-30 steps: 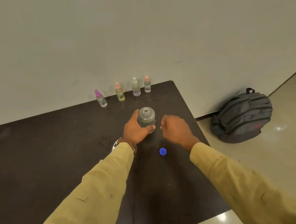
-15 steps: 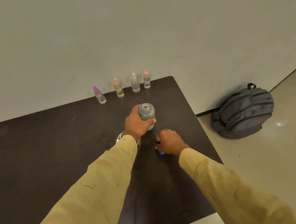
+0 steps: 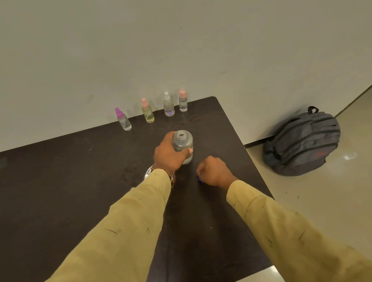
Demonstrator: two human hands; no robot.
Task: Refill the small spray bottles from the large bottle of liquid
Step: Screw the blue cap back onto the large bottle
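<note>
Now the left hand (image 3: pixel 170 155) grips the big bottle (image 3: pixel 182 144), fingers and thumb wrapped round its clear body from the left. The bottle stands upright on the dark table (image 3: pixel 53 192), a little right of the middle, its neck uncapped and its round mouth facing up.

Just right of it and nearer the person, the right hand (image 3: pixel 212 171) is curled knuckles-up low over the tabletop. Its fingers are closed on the cap (image 3: pixel 199 179), of which only a blue sliver shows at the fingertips. The two hands are near each other but apart.

Four spray bottles stand upright in a row along the far edge by the wall (image 3: pixel 174 43), well apart from the big bottle, all with tops on. From left to right they are the purple-topped bottle (image 3: pixel 122 119), the yellowish bottle (image 3: pixel 147 111) with a pink top, the white-topped bottle (image 3: pixel 168 105) and the pink-topped bottle (image 3: pixel 183 101). How full they are is too small to tell.

A watch (image 3: pixel 149 172) sits on the left wrist, at the cuff of a mustard sleeve (image 3: pixel 121 232). A grey backpack (image 3: pixel 302 142) rests on the floor (image 3: pixel 358 195) right of the table, against the wall
</note>
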